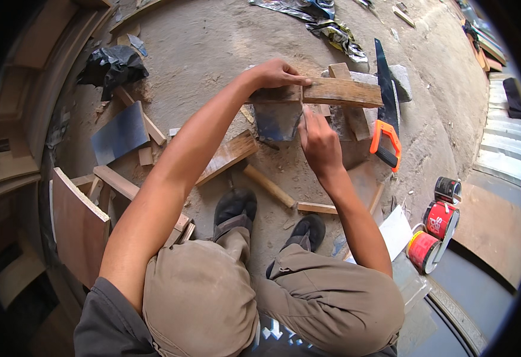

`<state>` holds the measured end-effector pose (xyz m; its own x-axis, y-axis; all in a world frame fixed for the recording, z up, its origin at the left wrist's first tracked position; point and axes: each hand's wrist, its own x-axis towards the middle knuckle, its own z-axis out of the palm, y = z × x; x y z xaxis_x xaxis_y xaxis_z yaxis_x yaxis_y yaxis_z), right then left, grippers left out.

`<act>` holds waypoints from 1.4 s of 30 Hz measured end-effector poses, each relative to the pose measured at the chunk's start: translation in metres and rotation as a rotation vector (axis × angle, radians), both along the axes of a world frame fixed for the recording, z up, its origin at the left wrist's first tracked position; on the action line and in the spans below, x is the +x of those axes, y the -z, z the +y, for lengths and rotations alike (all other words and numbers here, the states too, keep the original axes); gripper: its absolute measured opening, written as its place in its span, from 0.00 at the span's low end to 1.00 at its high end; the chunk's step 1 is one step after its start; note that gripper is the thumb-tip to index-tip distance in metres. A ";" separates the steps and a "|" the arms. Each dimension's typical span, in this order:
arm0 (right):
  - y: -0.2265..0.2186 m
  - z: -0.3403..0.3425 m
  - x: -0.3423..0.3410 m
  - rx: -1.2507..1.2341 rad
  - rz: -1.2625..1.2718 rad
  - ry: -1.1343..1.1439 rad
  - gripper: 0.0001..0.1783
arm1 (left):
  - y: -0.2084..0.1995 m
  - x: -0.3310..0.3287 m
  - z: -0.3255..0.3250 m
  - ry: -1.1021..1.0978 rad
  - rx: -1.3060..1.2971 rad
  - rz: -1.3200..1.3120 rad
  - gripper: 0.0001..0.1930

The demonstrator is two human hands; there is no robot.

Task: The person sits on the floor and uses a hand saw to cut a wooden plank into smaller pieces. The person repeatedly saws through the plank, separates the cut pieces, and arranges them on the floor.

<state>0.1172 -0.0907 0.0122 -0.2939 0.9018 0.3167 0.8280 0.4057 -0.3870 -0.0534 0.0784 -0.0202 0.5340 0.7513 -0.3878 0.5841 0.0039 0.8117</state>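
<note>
Ahead of me a brown wooden plank (344,92) lies crosswise, with wood pieces and a grey block (401,83) about its right end. My left hand (277,75) grips the plank from above, its fingers and thumb closed near the middle. Just below, my right hand (321,141) is closed round a thin, narrow tool (301,100) that stands against the plank's near edge; its kind is not clear. A handsaw (388,101) with an orange and black handle rests beside the plank's right end. Below the plank lies a greyish flat sheet (277,122).
Near my feet lie a wooden handle (269,185) and a wood block (229,156). Offcuts and a dark-faced board (119,134) are at left, by a curved brown panel (79,223). Several cans, one red (440,219), stand at right. Black plastic (114,68) lies far left.
</note>
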 end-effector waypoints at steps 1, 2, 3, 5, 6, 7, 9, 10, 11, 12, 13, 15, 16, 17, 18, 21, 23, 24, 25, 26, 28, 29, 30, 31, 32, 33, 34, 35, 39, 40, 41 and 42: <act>0.001 0.008 -0.001 0.010 -0.037 -0.001 0.17 | -0.001 0.002 -0.001 0.001 0.016 0.000 0.34; 0.002 0.015 -0.002 0.020 -0.074 -0.002 0.17 | -0.003 0.004 -0.002 0.002 0.033 0.000 0.33; 0.004 0.019 -0.005 0.026 -0.109 -0.004 0.17 | -0.002 0.003 -0.003 0.002 0.045 0.002 0.31; 0.006 0.023 -0.010 0.065 -0.154 -0.018 0.18 | 0.000 0.002 -0.003 -0.001 0.031 -0.011 0.31; 0.007 0.025 -0.011 0.073 -0.171 -0.018 0.18 | -0.002 0.003 -0.002 -0.003 0.026 -0.022 0.31; 0.008 0.026 -0.011 0.081 -0.190 -0.018 0.18 | -0.004 0.004 -0.002 0.006 0.024 -0.015 0.31; 0.009 0.029 -0.009 0.128 -0.194 -0.022 0.15 | -0.005 0.003 -0.004 0.019 0.019 0.000 0.31; 0.008 0.030 -0.009 0.152 -0.195 -0.026 0.14 | -0.005 0.003 -0.004 0.010 0.020 0.000 0.31; 0.008 0.032 -0.009 0.135 -0.229 -0.030 0.12 | -0.005 0.004 -0.005 0.001 0.020 0.000 0.31; 0.008 0.034 -0.010 0.117 -0.262 -0.031 0.11 | -0.005 0.004 -0.005 -0.005 0.021 0.001 0.31; 0.007 0.035 -0.011 0.100 -0.295 -0.032 0.09 | -0.005 0.004 -0.005 -0.003 0.022 -0.002 0.31; -0.003 0.034 -0.015 0.048 -0.386 -0.014 0.07 | -0.005 0.003 -0.005 -0.002 0.026 -0.008 0.31; -0.009 0.035 -0.020 0.024 -0.432 -0.006 0.06 | -0.004 0.003 -0.005 -0.002 0.028 -0.015 0.31; -0.013 0.035 -0.025 0.004 -0.483 0.017 0.06 | -0.004 0.002 -0.005 -0.002 0.029 -0.022 0.31; -0.015 0.035 -0.031 -0.015 -0.532 0.038 0.07 | -0.004 0.002 -0.005 -0.004 0.030 -0.027 0.31; -0.026 0.040 -0.043 -0.069 -0.616 0.033 0.07 | -0.006 0.002 -0.005 0.004 0.015 -0.029 0.32; -0.033 0.044 -0.043 -0.112 -0.605 0.003 0.08 | -0.008 0.003 -0.004 0.021 0.004 -0.019 0.32; -0.036 0.046 -0.043 -0.136 -0.578 -0.017 0.08 | -0.007 0.003 -0.003 0.028 -0.001 -0.016 0.32; -0.038 0.047 -0.043 -0.160 -0.551 -0.036 0.08 | -0.007 0.003 -0.003 0.038 0.015 -0.016 0.32; -0.041 0.041 -0.041 -0.286 -0.542 -0.085 0.09 | -0.006 0.003 -0.003 0.048 0.030 -0.017 0.32; -0.048 0.014 -0.037 -0.528 -0.515 -0.204 0.09 | -0.002 -0.001 -0.001 0.017 0.061 -0.007 0.32; -0.035 -0.008 -0.027 -0.600 -0.540 -0.188 0.09 | 0.000 0.002 -0.003 0.002 0.068 -0.010 0.32; -0.018 -0.028 -0.015 -0.671 -0.564 -0.169 0.08 | 0.002 0.005 -0.004 -0.011 0.077 -0.013 0.32; -0.014 -0.036 -0.004 -0.654 -0.544 -0.169 0.08 | 0.003 0.003 -0.001 -0.016 0.059 -0.028 0.32; -0.012 -0.044 0.009 -0.646 -0.524 -0.168 0.08 | 0.006 -0.001 0.000 -0.018 0.034 -0.044 0.32; -0.010 -0.054 0.021 -0.643 -0.506 -0.162 0.08 | 0.009 -0.001 -0.003 -0.014 0.003 -0.064 0.33; -0.003 -0.060 0.032 -0.651 -0.477 -0.119 0.08 | 0.006 0.003 -0.002 0.005 0.030 -0.059 0.33; 0.006 -0.065 0.043 -0.658 -0.448 -0.078 0.09 | 0.004 0.006 -0.002 0.023 0.057 -0.054 0.33; -0.018 -0.053 0.059 -0.342 -0.488 0.080 0.19 | -0.002 0.004 -0.004 0.052 0.112 -0.031 0.34; -0.022 -0.038 0.065 -0.160 -0.424 0.065 0.25 | -0.001 -0.003 -0.005 0.010 0.105 -0.018 0.33; -0.027 -0.019 0.070 0.015 -0.366 0.062 0.31 | 0.001 -0.006 -0.006 -0.023 0.095 -0.016 0.33; -0.043 0.000 0.070 0.104 -0.358 0.058 0.34 | 0.001 -0.008 -0.005 -0.051 0.088 -0.021 0.32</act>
<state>0.1874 -0.0911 0.0550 -0.3517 0.8887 0.2940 0.9262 0.3759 -0.0281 -0.0609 0.0732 -0.0217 0.5014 0.8084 -0.3083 0.5680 -0.0388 0.8221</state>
